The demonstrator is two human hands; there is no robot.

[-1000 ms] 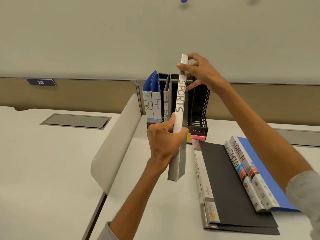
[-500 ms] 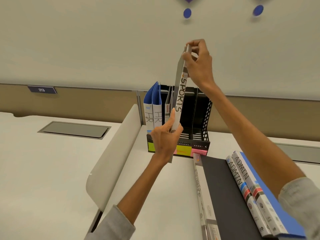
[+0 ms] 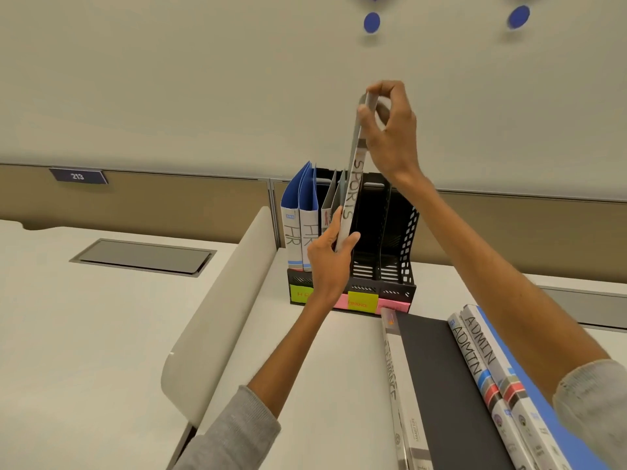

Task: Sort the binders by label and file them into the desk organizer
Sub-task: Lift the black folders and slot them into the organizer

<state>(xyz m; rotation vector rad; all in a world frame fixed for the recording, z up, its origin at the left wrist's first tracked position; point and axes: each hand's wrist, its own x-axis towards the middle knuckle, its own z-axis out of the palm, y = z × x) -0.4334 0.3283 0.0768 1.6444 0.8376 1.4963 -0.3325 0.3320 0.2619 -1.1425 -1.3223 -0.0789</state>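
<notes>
- Standing nearly upright, its top leaning a little to the right, the SPORTS binder (image 3: 351, 195) hangs over the desk organizer (image 3: 402, 239) with its spine toward the camera and its lower end at the mouth of the second slot from the left
- Its long axis runs up and down, so the slot lies straight below the lower end; I judge the coming move to be a plain slide downward along that axis
- The right hand (image 3: 390, 137) is at the top end, thumb and fingertips pinching the upper corner; it is the farther hand from the slot and looks placed to steer the tilt
- The left hand (image 3: 327, 262) is the nearer one, fingers and thumb curled round the lower spine just in front of the organizer
- A thin grey binder (image 3: 330, 201) stands in that same slot, just left of the SPORTS spine, and two blue HR binders (image 3: 300, 232) fill the leftmost slot
- Whether the lower edge is inside the slot yet I cannot tell: the left hand hides it
- As a judgement, the lower corner could catch on the divider or the grey binder unless the lean is trued first
</notes>
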